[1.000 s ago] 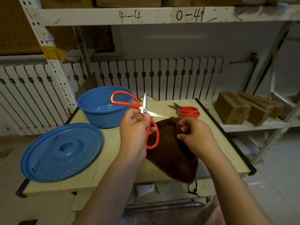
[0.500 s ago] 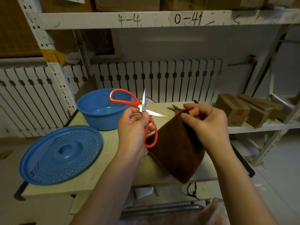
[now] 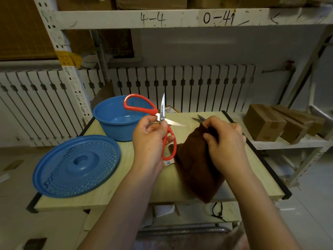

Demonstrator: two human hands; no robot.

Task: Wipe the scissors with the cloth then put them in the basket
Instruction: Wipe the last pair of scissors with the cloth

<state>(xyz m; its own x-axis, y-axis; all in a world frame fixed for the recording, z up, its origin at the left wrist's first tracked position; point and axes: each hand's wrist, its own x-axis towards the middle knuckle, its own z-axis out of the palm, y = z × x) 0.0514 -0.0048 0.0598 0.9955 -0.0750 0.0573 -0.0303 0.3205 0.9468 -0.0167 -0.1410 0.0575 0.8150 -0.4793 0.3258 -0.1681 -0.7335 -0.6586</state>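
Above the table's [image 3: 111, 192] middle, the left hand [image 3: 149, 141] pinches the scissors [image 3: 163, 121] at the pivot, blades spread for wiping; the right hand [image 3: 225, 141] bunches the cloth [image 3: 194, 168]; the basket [image 3: 115, 121] waits at the far-left corner.

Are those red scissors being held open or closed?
Open. The red scissors in the left hand have their two blades spread wide, one pointing up, one sideways.
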